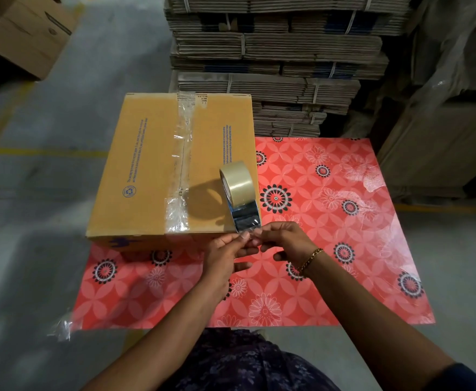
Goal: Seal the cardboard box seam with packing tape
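At the near edge of the box (152,176), the free tape end (246,221) is pinched by both hands (255,246). It is best kept taut and square, then torn cleanly.

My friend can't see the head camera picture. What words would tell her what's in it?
Two hands, left hand and right hand, pinch the loose tape end pulled from a clear tape roll standing on a cardboard box. The box's seam already has tape; it sits on a red flowered sheet.

One taped box (157,167), one tape roll (235,180), two hands (227,256), one bracelet (310,259), one floral mat (330,235)
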A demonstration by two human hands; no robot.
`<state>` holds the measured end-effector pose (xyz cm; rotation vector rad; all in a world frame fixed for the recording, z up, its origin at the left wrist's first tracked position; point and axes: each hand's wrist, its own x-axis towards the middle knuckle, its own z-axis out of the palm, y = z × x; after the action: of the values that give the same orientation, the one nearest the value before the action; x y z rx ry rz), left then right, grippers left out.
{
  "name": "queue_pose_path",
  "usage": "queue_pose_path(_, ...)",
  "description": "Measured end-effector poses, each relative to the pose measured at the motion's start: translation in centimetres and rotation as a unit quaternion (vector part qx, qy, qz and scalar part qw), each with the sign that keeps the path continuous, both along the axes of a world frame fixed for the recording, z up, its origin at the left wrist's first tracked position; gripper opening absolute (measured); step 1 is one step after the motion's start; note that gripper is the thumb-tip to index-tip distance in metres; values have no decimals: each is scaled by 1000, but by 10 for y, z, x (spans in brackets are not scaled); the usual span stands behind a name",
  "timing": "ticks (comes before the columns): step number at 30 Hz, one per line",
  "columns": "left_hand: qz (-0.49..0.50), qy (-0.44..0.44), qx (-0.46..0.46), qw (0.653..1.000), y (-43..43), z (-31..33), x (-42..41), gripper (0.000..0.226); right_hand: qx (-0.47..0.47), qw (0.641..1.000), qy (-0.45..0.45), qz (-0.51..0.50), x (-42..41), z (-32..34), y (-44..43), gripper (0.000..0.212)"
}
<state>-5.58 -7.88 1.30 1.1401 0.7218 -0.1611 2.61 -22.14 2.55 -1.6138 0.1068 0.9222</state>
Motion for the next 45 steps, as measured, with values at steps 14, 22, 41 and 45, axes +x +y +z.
queue_pose_path(14,9,-4,95,995,-6,-24,-4,17,-110,978,-179,-19,-4,-14,0,23)
queue_pose_path(22,-29,-16,192,981,8,-45,-8,30,-67,994,-80,-41,-4,-25,-6,26)
queue_pose_path(41,-29,-144,298,943,60,-2,37,31,-182,919,-348,30,28,-1,42,87)
queue_pose_path(45,-74,-152,333,928,65,-14,55,29,-281,867,-410,37,17,-9,61,78)
